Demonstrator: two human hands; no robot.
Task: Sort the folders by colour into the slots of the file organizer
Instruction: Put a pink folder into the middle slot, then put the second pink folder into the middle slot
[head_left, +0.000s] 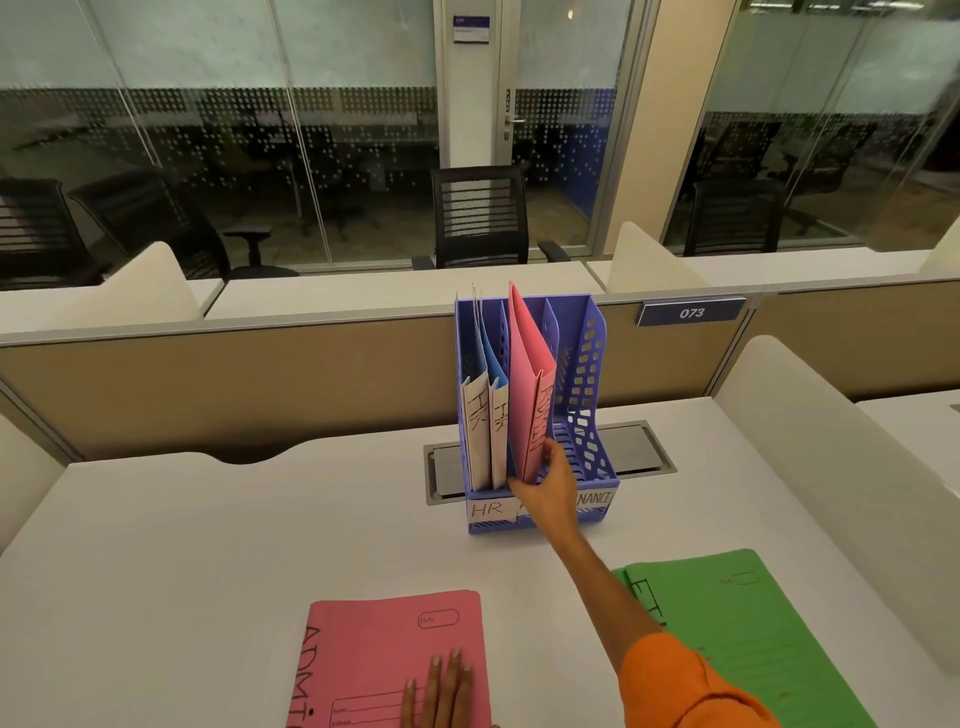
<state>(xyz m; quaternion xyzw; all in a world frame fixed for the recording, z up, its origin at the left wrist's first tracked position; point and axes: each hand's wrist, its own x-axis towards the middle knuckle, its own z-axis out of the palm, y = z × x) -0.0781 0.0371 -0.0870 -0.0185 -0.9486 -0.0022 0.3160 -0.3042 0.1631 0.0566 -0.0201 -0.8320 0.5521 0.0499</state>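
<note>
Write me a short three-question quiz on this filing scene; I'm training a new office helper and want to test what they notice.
1. True or false: the right hand holds a pink folder standing in the organizer.
2. Which slot is empty? A) left B) middle C) right
3. What colour is the folder lying at the desk's right?

Key:
1. True.
2. C; the blue folders fill the left slot.
3. Green. The left hand rests on another pink folder.

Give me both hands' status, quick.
Left hand: open, flat on the pink folder on the desk.
Right hand: gripping the upright pink folder in the organizer's middle slot.
</note>
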